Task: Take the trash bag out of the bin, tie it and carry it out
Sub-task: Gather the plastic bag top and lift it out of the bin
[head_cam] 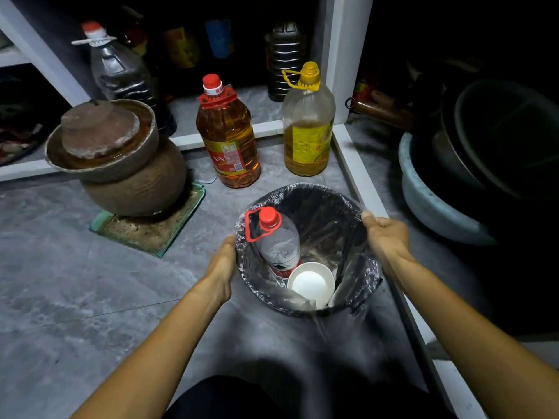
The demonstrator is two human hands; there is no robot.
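Observation:
A round black bin (367, 293) stands on the grey floor, lined with a thin clear trash bag (320, 201) folded over its rim. Inside lie an empty clear bottle with a red cap (279, 240) and a white paper cup (311, 284). My left hand (222, 267) presses against the bin's left rim, fingers curled on the bag's edge. My right hand (384, 232) pinches the bag's edge at the right rim, fingers closed on the plastic.
Two oil bottles, one red-capped (228, 137) and one yellow-capped (307, 125), stand just behind the bin. A brown clay jar (121, 158) sits on a mat at left. A white cabinet frame (358, 173) runs along the right, with a pale basin (429, 201) and dark pots beyond.

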